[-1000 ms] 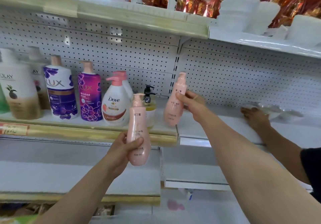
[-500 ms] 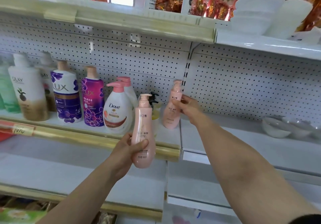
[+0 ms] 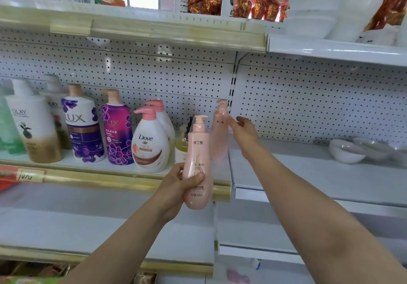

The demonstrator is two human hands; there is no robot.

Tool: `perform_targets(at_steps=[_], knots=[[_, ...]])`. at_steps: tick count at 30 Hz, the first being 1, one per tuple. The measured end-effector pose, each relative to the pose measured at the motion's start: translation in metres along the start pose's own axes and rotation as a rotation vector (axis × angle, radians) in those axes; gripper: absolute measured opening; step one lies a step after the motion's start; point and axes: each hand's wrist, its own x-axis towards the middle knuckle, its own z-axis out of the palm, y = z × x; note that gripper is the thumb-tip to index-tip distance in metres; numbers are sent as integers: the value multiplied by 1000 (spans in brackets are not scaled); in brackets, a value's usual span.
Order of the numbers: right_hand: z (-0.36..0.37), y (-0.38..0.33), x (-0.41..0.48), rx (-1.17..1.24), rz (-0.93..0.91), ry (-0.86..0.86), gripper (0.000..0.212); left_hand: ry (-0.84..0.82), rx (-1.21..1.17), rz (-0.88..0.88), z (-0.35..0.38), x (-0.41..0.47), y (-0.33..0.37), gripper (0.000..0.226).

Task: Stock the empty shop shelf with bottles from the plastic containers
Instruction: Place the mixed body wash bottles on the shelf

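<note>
1. Verify grip: left hand [image 3: 176, 186] wrapped round the lower body of the pink pump bottle [image 3: 196, 151], upright, in front of the shelf rail [image 3: 132, 181].
2. Note right hand [image 3: 243, 129]: loose-fingered, holding nothing, tips at the side of the second pink bottle [image 3: 219, 138] standing on the shelf [image 3: 105, 167].
3. Lift over the rail; set base flat just in front of that bottle, label outward.
4. Release once steady.

White bottle [image 3: 33, 129] reads OLAY, flowered bottle [image 3: 82, 129] LUX, purple bottle [image 3: 117, 134] LUX, pump bottle [image 3: 150, 147] Dove.

Left hand [image 3: 174, 189], centre frame, wraps a pink bottle [image 3: 197, 151]; right hand [image 3: 243, 131], just right and higher, reaches forward, fingers relaxed.
</note>
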Motion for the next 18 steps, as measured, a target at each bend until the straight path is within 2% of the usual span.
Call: perform_targets(at_steps=[2,3,5,6,8,10,15,18], knots=[[-5,-6,-17,151,19,55,39,-16,1,-7,9,3,3,66],[-7,-9,-28,227,48,-9,32,-23,0,-14,15,6,3,66],[-14,-13,-51,304,117,-235,39,-23,5,-28,26,10,4,60],[-17,-13,-61,294,128,-335,42,-19,11,-28,31,13,4,54],[-23,-12,-72,207,74,-457,36,-22,24,-16,39,17,4,48],[-29,-10,-75,132,19,-466,33,-27,44,-9,45,20,3,47],[-40,-9,-68,59,35,-436,40,-28,149,-18,51,20,-3,43],[-40,-13,-60,72,17,-411,39,54,307,89,51,19,5,37]])
